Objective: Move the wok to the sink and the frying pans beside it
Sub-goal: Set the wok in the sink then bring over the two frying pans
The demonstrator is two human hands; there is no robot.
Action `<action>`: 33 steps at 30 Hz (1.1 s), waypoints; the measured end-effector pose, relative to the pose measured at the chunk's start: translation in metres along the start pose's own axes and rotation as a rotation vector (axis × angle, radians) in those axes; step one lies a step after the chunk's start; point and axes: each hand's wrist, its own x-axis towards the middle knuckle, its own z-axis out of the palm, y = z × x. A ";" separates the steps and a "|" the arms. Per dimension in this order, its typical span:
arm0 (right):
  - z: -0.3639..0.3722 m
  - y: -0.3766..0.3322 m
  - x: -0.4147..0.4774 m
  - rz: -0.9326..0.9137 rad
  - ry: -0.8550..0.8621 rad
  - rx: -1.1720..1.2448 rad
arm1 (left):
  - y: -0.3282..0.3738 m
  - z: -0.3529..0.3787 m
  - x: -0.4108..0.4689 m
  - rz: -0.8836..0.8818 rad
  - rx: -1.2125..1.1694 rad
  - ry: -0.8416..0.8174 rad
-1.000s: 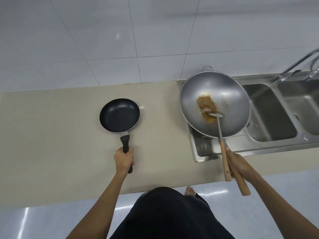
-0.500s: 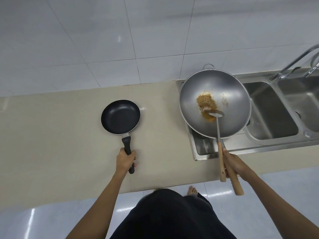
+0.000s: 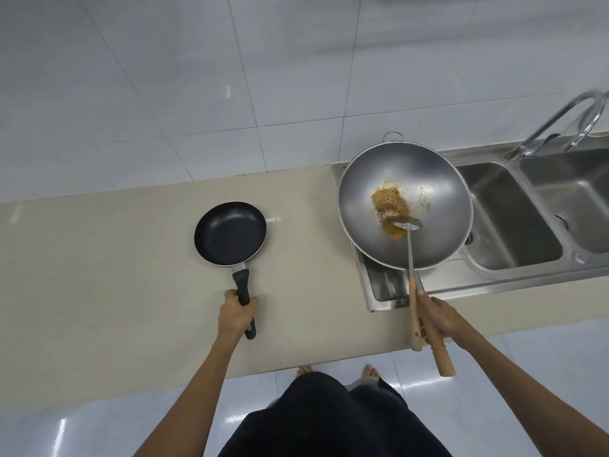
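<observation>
A small black frying pan (image 3: 229, 233) rests on the beige counter (image 3: 99, 275), and my left hand (image 3: 238, 313) grips its black handle. A large steel wok (image 3: 404, 206) with brown food residue sits over the left part of the steel sink (image 3: 514, 222). My right hand (image 3: 440, 316) is closed around the wok's wooden handle together with the wooden handle of a metal spatula (image 3: 410, 245), whose blade lies inside the wok.
A curved chrome tap (image 3: 560, 123) rises behind the sink at the right. White wall tiles stand behind the counter. The counter's front edge runs just in front of my hands, with a glossy floor and my bare feet below.
The frying pan and my left hand have shifted slightly right and nearer the wok. The wok stays over the sink's left part with my right hand on the handles.
</observation>
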 end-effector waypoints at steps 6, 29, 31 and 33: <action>-0.004 -0.006 -0.005 -0.047 0.077 -0.072 | 0.008 -0.013 0.003 0.029 0.074 0.005; -0.161 0.076 -0.018 -0.329 0.181 -0.467 | 0.153 0.139 -0.099 0.706 0.678 -0.139; -0.183 0.095 -0.019 -0.314 0.192 -0.466 | 0.173 0.174 -0.121 0.780 0.696 -0.175; -0.207 0.118 -0.021 -0.296 0.202 -0.478 | 0.191 0.209 -0.143 0.856 0.727 -0.201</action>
